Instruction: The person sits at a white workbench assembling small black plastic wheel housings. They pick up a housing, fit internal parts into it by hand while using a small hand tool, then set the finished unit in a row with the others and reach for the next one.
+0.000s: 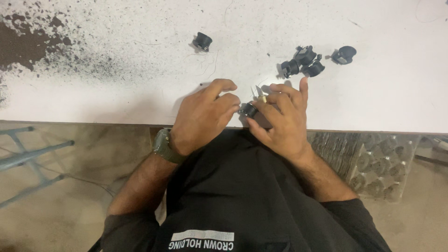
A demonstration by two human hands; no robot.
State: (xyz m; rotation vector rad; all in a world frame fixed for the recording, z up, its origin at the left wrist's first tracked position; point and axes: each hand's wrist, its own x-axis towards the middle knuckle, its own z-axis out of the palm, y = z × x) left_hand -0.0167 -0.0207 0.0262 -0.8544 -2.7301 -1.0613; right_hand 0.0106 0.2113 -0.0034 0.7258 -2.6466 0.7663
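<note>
Head view, left to right: the left hand [203, 116] pinches one small black round part [248, 110] at the near edge of the white table [116, 93], its grip narrow on it. The right hand [280, 119] steadies the same part and holds a thin blade [258, 92]. This looks like trimming, calling for steady fingers. Loose parts on the table: one alone [202, 41], a cluster of about three [302, 61], one more [344, 54].

You face a white counter [93, 98], its upper left corner stained with a dark, speckled patch [28, 42]. Under you lies a dusty tan floor [60, 196]. Grey metal legs [28, 154] stand left; right sits what may be a moulded tray [382, 168].
</note>
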